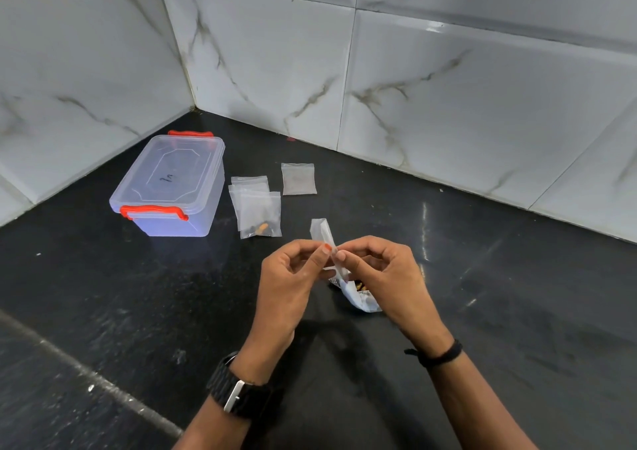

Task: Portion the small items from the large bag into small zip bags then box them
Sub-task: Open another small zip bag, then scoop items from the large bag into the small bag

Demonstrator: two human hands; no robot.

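Both hands are raised over the black polished stone table [517,311]. The left hand [289,277] and right hand [382,273] each pinch the upper part of a small clear plastic zip bag [322,234], fingertips meeting at its edge; whether they are opening or sealing the strip cannot be told. Beneath the right hand lies the large crumpled white bag [362,298], resting on the table, with some small brown and yellow items visible at its mouth (their kind is too small to make out).

Progress, judged from the layout: one filled small clear zip bag [261,215] lies near the centre of the table with a few dark and orange pieces at its bottom, overlapping other clear zip bags [249,183] beneath it that look empty. A further small zip bag with greyish contents [298,179] lies apart, nearer the marble-patterned tiled wall [448,87]. The translucent plastic box with red clip handles [169,187] stands to the left, lid on and apparently latched.

Portioning is therefore in an early stage. Boxing is not yet begun: nothing is seen inside the box, and its lid must come off first.
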